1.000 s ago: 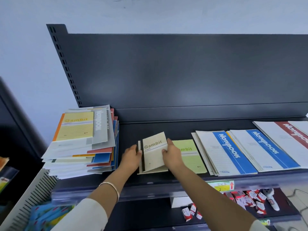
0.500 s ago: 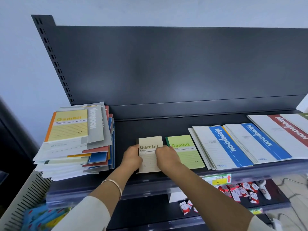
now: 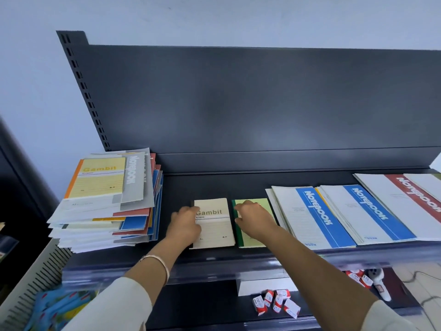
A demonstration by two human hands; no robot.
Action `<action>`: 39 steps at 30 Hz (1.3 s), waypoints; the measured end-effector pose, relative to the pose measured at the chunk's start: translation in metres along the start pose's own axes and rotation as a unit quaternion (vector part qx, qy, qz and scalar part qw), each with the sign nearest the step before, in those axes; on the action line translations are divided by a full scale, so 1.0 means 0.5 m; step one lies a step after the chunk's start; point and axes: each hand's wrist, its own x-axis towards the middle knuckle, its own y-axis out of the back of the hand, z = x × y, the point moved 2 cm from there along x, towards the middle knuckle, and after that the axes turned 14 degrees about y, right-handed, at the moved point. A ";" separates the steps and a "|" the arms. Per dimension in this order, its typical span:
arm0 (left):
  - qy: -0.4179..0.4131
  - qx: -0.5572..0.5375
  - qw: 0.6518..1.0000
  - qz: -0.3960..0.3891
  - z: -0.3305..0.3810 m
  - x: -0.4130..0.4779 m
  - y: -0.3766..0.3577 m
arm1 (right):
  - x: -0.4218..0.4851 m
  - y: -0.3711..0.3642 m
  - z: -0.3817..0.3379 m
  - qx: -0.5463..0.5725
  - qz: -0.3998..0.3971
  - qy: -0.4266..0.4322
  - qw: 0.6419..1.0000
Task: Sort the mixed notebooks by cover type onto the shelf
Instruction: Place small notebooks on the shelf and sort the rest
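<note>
In the head view my left hand lies on the left edge of the cream notebook printed "Gambit", which lies flat on the dark shelf. Its fingers are bent over that edge (whether they clamp it or only press, I cannot tell). My right hand holds nothing, fingers loosely bent, fingertips touching the green notebook just beside the cream one. At the left, the mixed stack is topped by a yellow notebook reading "Gambit" over a grey notebook reading "Notebook"; at the right lie blue notebooks and a red notebook, each lettered "Notebook".
</note>
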 end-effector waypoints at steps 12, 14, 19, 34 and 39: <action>-0.077 0.196 0.950 0.230 -0.042 -0.080 0.226 | 0.098 0.093 -0.154 -0.047 0.073 0.190 0.978; -0.053 0.210 0.944 0.247 -0.090 -0.083 0.274 | 0.118 0.103 -0.205 -0.045 0.082 0.219 0.971; 0.013 0.179 0.951 0.253 -0.222 -0.062 0.367 | 0.169 0.116 -0.313 -0.035 0.087 0.259 0.961; 0.073 -0.070 0.988 0.119 -0.431 0.092 0.441 | 0.308 0.059 -0.520 0.037 -0.062 0.220 0.973; 0.092 -0.238 0.965 0.055 -0.399 0.120 0.421 | 0.307 0.060 -0.491 0.106 0.015 0.159 0.982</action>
